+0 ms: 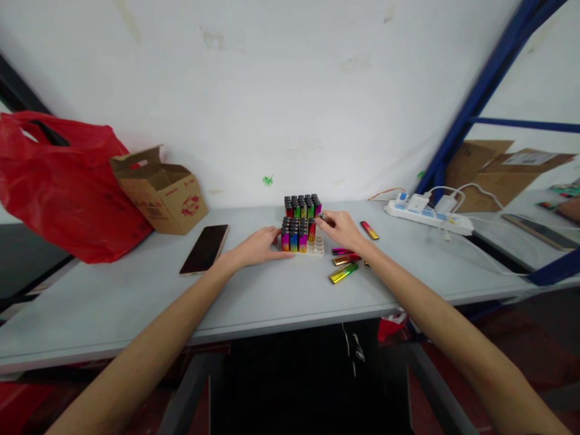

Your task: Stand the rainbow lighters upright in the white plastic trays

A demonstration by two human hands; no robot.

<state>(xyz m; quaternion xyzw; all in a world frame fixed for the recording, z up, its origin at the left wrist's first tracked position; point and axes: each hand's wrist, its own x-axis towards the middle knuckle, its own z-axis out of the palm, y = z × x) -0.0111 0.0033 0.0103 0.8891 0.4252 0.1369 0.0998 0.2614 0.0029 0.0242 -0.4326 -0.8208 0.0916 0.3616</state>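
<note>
Upright lighters in bright metallic colours with black tops stand in rows in a pale rack with round holes. Bare holes show at the rack's front right. My left hand rests against the rack's left side, thumb stretched along its front edge and fingers apart. At the rack's right side, my right hand pinches a lighter, whose dark end shows at the fingertips; the rest is hidden. Loose lighters lie on the table by my right forearm, and another lighter lies farther right.
More upright lighters stand behind, near the wall. On the left are a phone, an opened carton and a red plastic bag. A power strip with plugs and cables lies at right, beside a blue metal frame.
</note>
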